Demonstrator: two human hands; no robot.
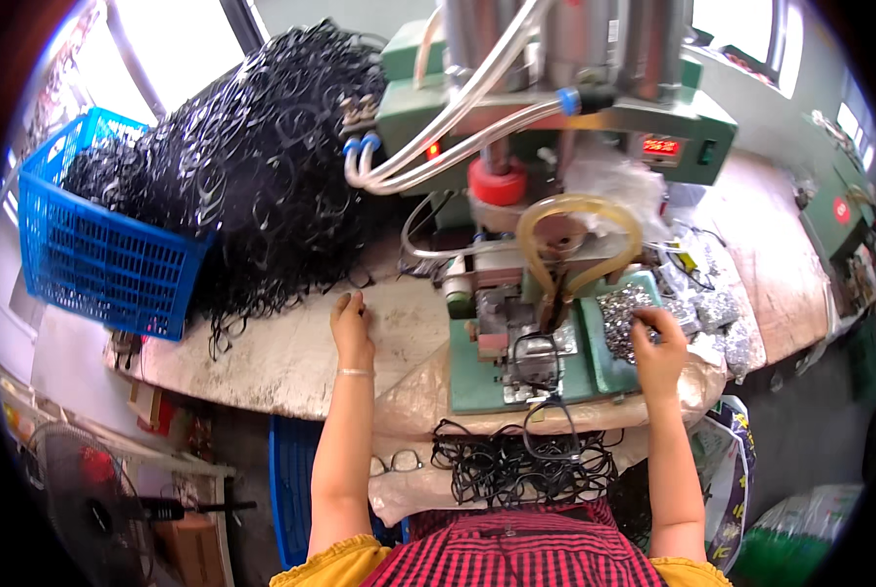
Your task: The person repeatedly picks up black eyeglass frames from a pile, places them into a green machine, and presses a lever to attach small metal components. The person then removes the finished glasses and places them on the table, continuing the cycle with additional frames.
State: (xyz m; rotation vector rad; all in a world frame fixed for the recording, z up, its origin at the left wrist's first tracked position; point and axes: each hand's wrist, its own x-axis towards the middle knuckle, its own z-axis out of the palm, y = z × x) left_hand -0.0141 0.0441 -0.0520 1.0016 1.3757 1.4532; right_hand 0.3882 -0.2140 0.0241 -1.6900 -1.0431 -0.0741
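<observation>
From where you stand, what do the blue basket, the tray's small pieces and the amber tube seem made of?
Blue basket: probably moulded plastic, semi-glossy, judging by even colour and slotted walls.
Small pieces: likely shiny metal, given their silvery glints, but too tiny to be sure.
Amber tube: perhaps rubber or soft plastic, smooth, from its rounded bend.

silvery small parts (618,325) | heaped, seemingly loose | in green tray (610,379)
</observation>
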